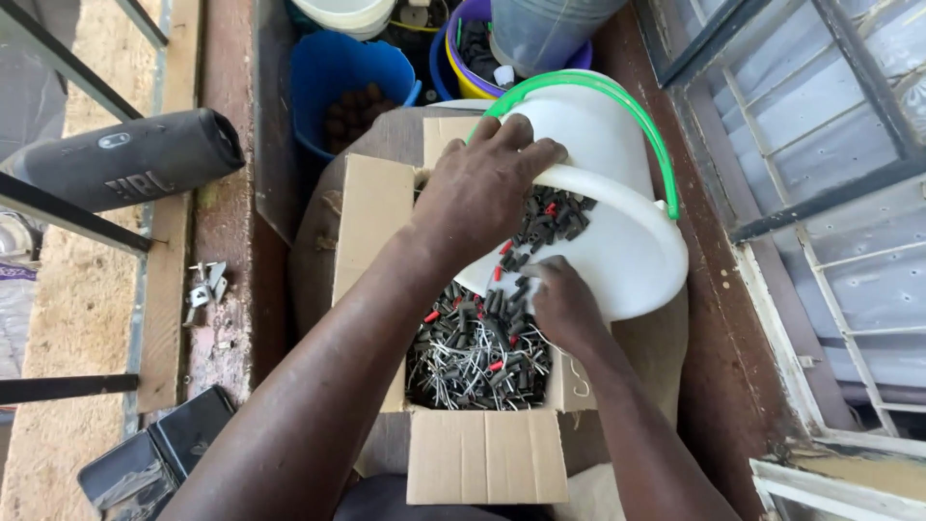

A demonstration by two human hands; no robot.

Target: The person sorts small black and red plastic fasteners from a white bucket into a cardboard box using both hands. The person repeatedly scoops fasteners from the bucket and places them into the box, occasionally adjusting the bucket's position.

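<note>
White bucket (617, 241) with green handle (617, 106) lies tipped over the open cardboard box (482, 453), mouth down toward it. Left hand (482, 188) clamped on bucket rim, fingers curled over. Right hand (559, 304) loosely open, raking small black and red cylindrical parts with wire leads (477, 352) out of bucket into box, gripping nothing I can make out. Risk: parts could spill past the box flaps if the bucket tilts further. Blue bucket (338, 72) behind holds dark round pieces; purple tub (473, 19) holds dark bits
</note>
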